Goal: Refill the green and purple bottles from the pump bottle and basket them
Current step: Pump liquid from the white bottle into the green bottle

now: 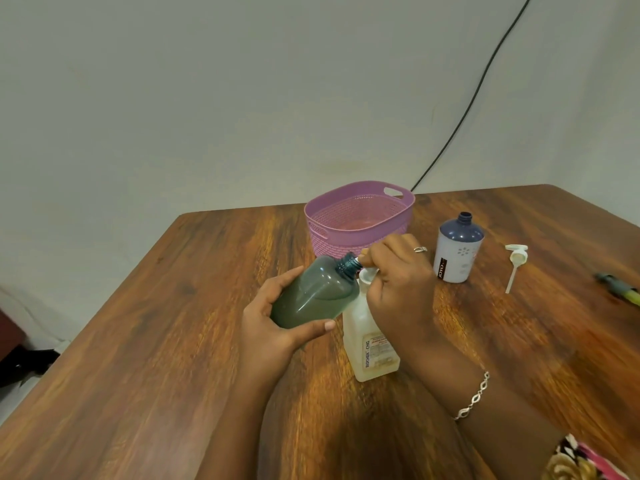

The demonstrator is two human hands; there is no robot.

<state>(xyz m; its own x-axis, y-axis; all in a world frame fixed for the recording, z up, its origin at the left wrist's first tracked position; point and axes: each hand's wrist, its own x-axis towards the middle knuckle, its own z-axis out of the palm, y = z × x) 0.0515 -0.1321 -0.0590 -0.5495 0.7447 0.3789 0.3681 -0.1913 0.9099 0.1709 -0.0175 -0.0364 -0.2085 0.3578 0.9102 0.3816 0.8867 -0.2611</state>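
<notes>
Two hands (268, 320) (398, 289), three bottles (313, 292) (372, 344) (453, 258), one basket (360, 220).

I am looking at a brown wooden table (138, 341) with strong grain that fills the lower half of the frame. A plain pale wall (207, 98) stands behind it. A black cable (460, 123) runs down the wall from the upper right to the table's far edge. A blurred dark and yellow-green object (620, 289) lies at the right edge; I cannot tell what it is.

The right hand (398, 292) wears a shiny ring (420, 249), its wrist a silver chain bracelet (472, 398). Maybe a pink, flowery sleeve (581, 462) below.
</notes>
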